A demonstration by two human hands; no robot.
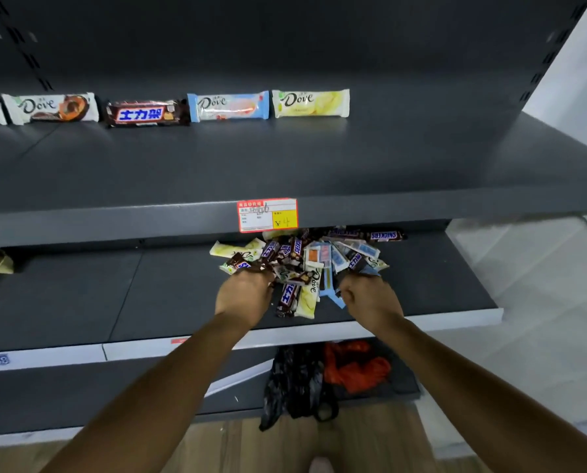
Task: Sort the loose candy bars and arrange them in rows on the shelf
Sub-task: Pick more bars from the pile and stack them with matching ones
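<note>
Loose candy bars (305, 264) lie heaped on the middle shelf (148, 295), just below a price tag (267, 215). The left hand (244, 291) and right hand (370, 298) each grip wrappers at the heap's near edge, fingers curled. A row of bars (229, 105) lines the upper shelf (285, 165) at its back.

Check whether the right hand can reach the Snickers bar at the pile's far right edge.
Probably yes. The Snickers bar lies uncovered just beyond the right hand. Two snags: the hand's fingers are curled into the pile of candy bars, and the upper shelf overhangs the bar.
</note>
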